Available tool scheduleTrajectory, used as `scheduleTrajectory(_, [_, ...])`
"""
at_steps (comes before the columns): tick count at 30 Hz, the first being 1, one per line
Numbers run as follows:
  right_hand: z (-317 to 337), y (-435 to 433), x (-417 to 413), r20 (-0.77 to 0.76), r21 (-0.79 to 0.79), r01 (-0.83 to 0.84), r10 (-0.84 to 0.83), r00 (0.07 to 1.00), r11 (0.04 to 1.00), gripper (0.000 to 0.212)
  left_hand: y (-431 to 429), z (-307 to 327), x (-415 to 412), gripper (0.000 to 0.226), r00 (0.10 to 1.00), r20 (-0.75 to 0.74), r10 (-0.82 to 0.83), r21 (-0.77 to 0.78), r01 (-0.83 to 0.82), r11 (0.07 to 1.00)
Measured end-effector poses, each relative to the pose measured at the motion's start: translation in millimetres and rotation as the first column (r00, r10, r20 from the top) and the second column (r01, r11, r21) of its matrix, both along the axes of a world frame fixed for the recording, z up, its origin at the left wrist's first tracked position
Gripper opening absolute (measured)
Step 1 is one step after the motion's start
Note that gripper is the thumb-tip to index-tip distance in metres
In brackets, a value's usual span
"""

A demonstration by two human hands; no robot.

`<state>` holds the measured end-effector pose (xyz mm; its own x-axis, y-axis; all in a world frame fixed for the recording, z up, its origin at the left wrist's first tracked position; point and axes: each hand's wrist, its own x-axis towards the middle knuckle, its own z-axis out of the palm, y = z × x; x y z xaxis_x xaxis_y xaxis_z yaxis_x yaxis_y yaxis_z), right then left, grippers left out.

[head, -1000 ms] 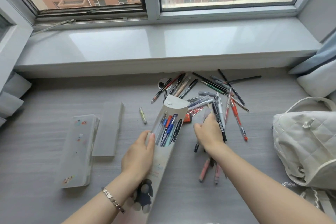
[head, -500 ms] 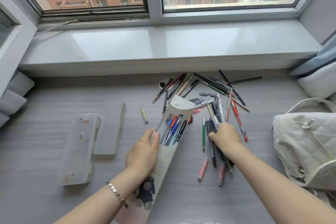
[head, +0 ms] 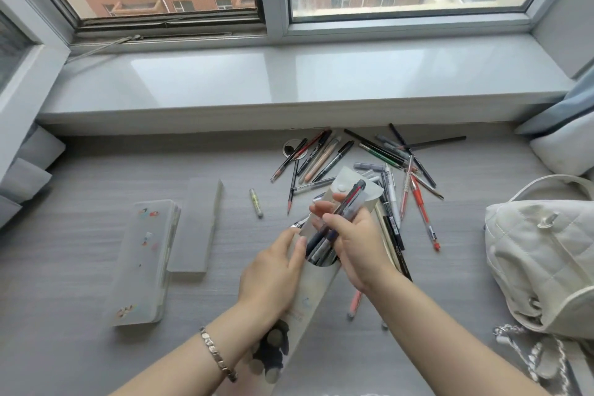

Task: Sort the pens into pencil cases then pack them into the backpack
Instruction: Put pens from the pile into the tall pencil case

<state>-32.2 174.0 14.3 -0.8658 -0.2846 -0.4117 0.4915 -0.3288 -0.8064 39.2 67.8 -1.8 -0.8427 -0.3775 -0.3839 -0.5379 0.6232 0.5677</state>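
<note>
Pencil case (head: 316, 292) diagonal, open end far-right.

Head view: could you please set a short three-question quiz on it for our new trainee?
1. True or false: the white quilted backpack lies on the person's right.
2. What does the right hand grip? A) a bundle of dark pens B) a clear stickered pencil box C) a yellow-green marker
3. Fill in: the pale grey soft pencil pouch is held by the ____ hand, whose wrist bears a silver link bracelet.
Key: 1 true; 2 A; 3 left hand.
</note>
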Motion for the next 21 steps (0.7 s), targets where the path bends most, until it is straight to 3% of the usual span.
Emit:
scheduleTrajectory(2, [-2.6, 3.3, 0.1, -0.021, -0.051, 0.004, -0.005, 1.0, 0.999, 0.019, -0.5, -1.1, 0.0, 0.037, 1.0, -0.005, -0.011, 0.002, 0.011, 1.0])
scheduleTrajectory(4, [-6.1, 9.0, -5.6, -0.147, -0.004, 0.044, -0.045, 0.988, 0.999, 0.02, -1.9, -1.9, 0.8, 0.036, 1.0, -0.008, -0.021, -0.003, 0.021, 1.0])
scheduleTrajectory(7, [-14.4, 16.9, -12.5, -0.454, 0.317, 0.144, 0.017, 0.891, 0.938, 0.031, -2.3, -1.4, 1.2, 0.035, 0.999, -0.015, -0.034, 0.002, 0.034, 0.999])
scheduleTrajectory(9, [-24.5, 20.8, -13.6, -0.642, 0.567, 0.196, 0.28, 0.714, 0.8, 0.02, -2.0, -1.0, 0.0, 0.032, 0.999, -0.021, -0.038, 0.016, 0.039, 0.999])
scheduleTrajectory(10, [-29.9, 22.0, -12.7, -0.666, 0.651, 0.187, 0.436, 0.605, 0.736, 0.018, -1.9, -0.7, -0.5, 0.031, 0.999, -0.022, -0.04, 0.018, 0.04, 0.999])
scheduleTrajectory(12, [-40.2, 26.9, -12.5, -0.578, 0.781, 0.067, 0.678, 0.454, 0.621, 0.035, -2.9, -1.7, 0.4, 0.03, 0.999, -0.014, -0.042, 0.015, 0.042, 0.999])
scheduleTrajectory(14, [-42.3, 35.1, -15.9, -0.486, 0.841, -0.018, 0.769, 0.416, 0.541, 0.046, -6.6, -7.2, 3.5, 0.029, 1.0, -0.005, -0.027, 0.033, 0.027, 0.999])
scheduleTrajectory(17, [-51.9, 50.3, -17.1, -0.526, 0.846, 0.159, 0.744, 0.412, 0.509, 0.035, -13.3, -18.2, 7.5, 0.028, 0.999, 0.022, 0.038, 0.085, -0.04, 0.996])
scheduleTrajectory(19, [-61.6, 59.8, -17.9, -0.545, 0.834, 0.282, 0.629, 0.555, 0.473, 0.018, -16.1, -22.2, 7.8, 0.031, 0.996, 0.035, 0.081, 0.088, -0.083, 0.993])
scheduleTrajectory(21, [-64.5, 63.6, -18.3, -0.328, 0.936, 0.18, 0.567, 0.756, 0.302, 0.018, -17.4, -22.3, 7.1, 0.033, 0.995, 0.046, 0.094, 0.075, -0.097, 0.992])
